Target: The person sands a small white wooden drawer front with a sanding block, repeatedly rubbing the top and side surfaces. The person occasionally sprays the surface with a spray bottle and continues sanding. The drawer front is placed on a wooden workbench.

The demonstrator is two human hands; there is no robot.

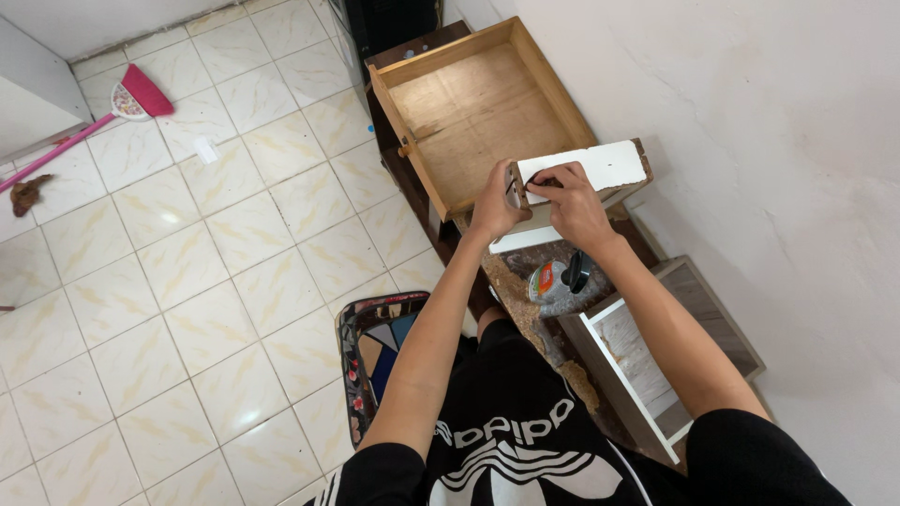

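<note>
My left hand [497,201] grips the near left end of a white drawer panel [605,164], fingers wrapped round its corner by a small metal fitting. Over the panel's front face lies my right hand [567,201], with its fingertips at a dark spot on the board. The panel sits on a worn brown cabinet top [525,281], just in front of an empty wooden drawer [478,108] that lies tilted above it.
A bottle with an orange label and black cap [558,279] lies on the cabinet top near my arms. Another white-edged drawer [656,351] leans by the wall at right. A patterned stool [380,351] stands on the tiled floor. A pink broom [117,108] lies far left.
</note>
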